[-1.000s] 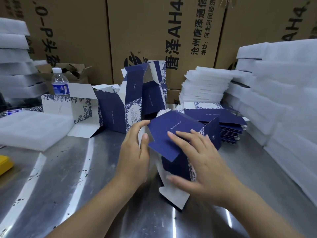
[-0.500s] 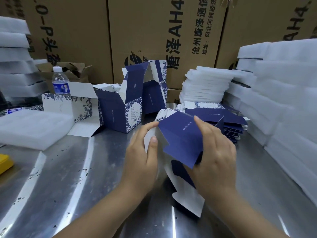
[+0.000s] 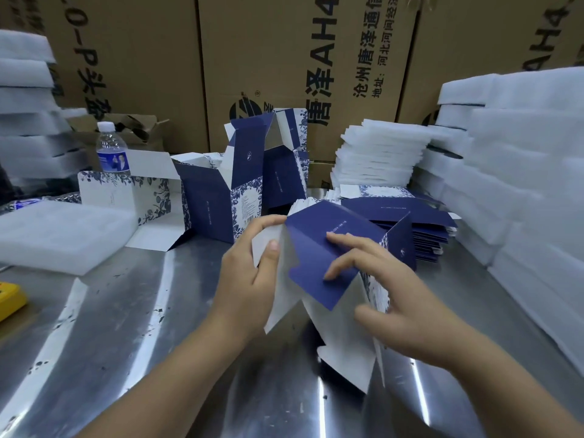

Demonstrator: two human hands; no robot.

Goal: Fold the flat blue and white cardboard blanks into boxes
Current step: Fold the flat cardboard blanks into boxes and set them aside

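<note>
A half-folded blue and white box blank (image 3: 316, 248) stands on the metal table (image 3: 126, 327) in front of me. My left hand (image 3: 249, 279) grips its white left panel, thumb on the inside and fingers behind. My right hand (image 3: 398, 298) lies spread over the right side, its fingertips pressing on the dark blue flap. A white tab of the blank (image 3: 344, 361) points down toward me. Behind it lies a stack of flat blue blanks (image 3: 410, 222). Folded boxes with open lids (image 3: 221, 197) stand further back.
White foam sheets are piled at the right (image 3: 521, 172), at the back (image 3: 379, 153) and at the left (image 3: 57, 235). A water bottle (image 3: 112, 150) stands at the back left. A yellow object (image 3: 9, 298) sits at the left edge. Brown cartons (image 3: 284, 58) form the back wall.
My right hand has let go of the blue flap's top edge and spread out, fingertips now pressing the flap. The blank has opened wider, and my left hand has shifted up along the white panel.
</note>
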